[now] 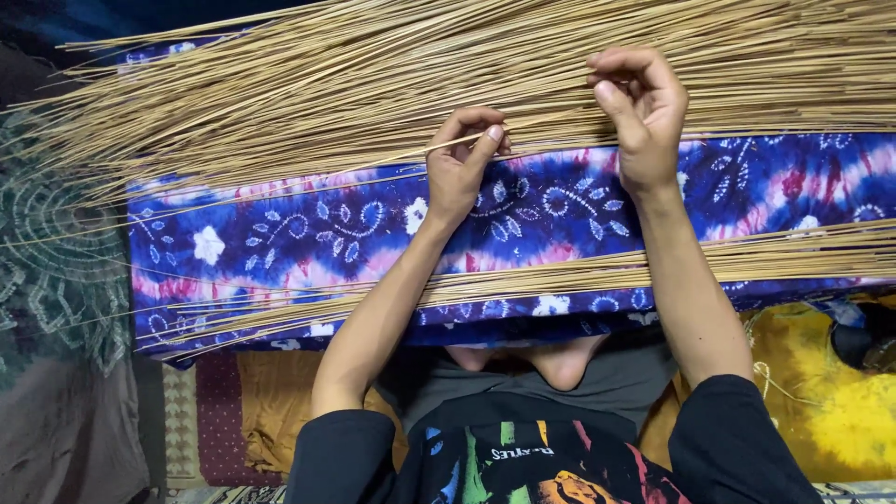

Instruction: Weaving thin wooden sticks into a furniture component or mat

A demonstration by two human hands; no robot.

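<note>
Left hand (457,173) pinches one thin, stiff, light tan palm-rib stick (373,161) mid-length above the blue floral cloth (308,233); right hand (642,112) grips the upper bundle of sticks (373,75)—likely brittle, slippery.

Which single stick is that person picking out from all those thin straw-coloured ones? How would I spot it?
Start at the blue and pink patterned cloth spread across the person's lap, with the big fan of thin tan sticks along its far edge. At that edge the left hand pinches one stick. Unlike its neighbours lying loose, it runs between thumb and forefinger, lifted slightly off the pile.
</note>
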